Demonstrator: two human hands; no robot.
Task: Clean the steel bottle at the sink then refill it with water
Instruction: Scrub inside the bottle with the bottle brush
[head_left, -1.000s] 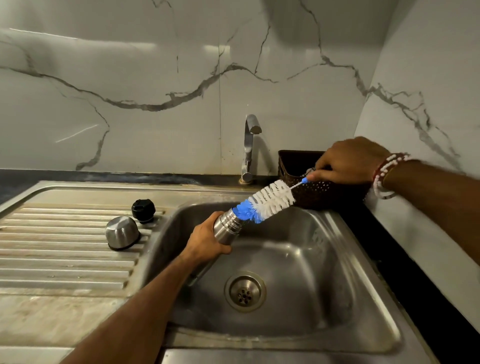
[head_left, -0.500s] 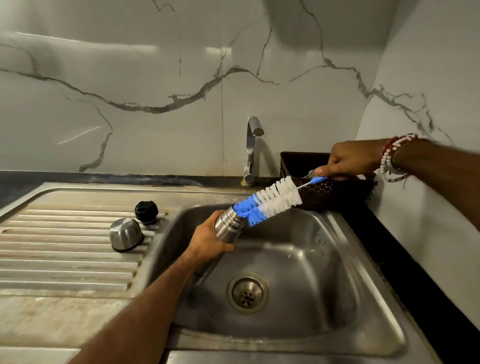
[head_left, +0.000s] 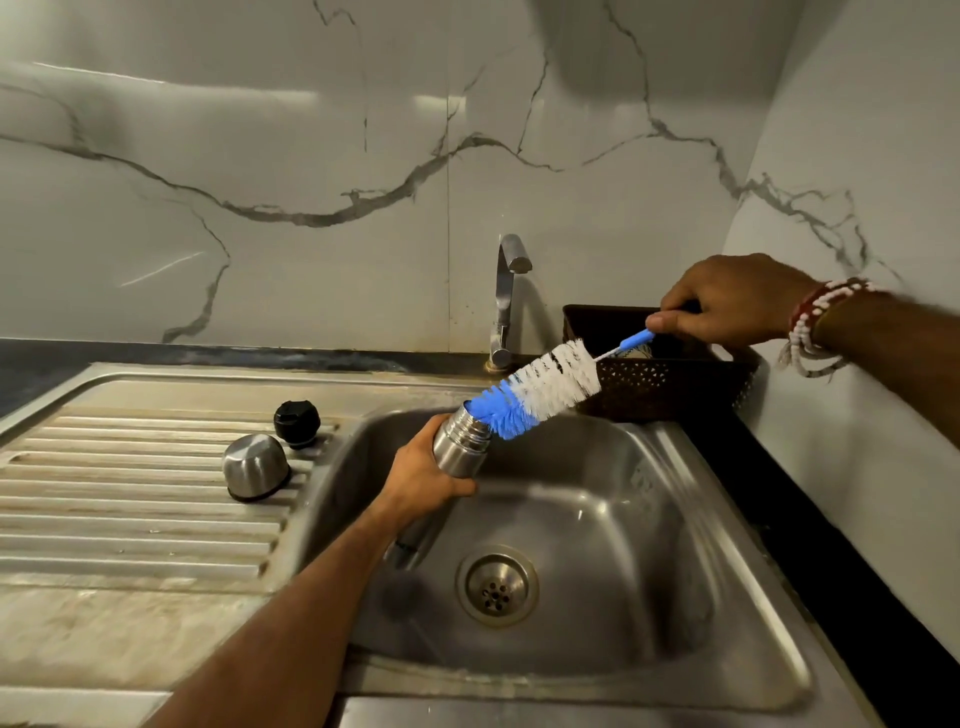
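The left hand (head_left: 426, 475) is gripping the steel bottle (head_left: 460, 441), tilting it over the sink (head_left: 571, 686) near the basin's left wall. The right hand (head_left: 727, 304) is pinching the bottle brush (head_left: 540, 387) by its handle. The brush's blue tip is sitting at the bottle's mouth, and its white bristles are crossing the basket (head_left: 670, 384) corner. Open basin is lying underneath. The left hand and forearm are hiding the bottle's lower body.

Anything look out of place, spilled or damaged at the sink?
Nothing stands out. The left hand grips the steel bottle tilted over the sink, the right hand pinches the bottle brush with its blue tip at the bottle's mouth. The steel cap and black stopper sit on the drainboard, no spill visible.
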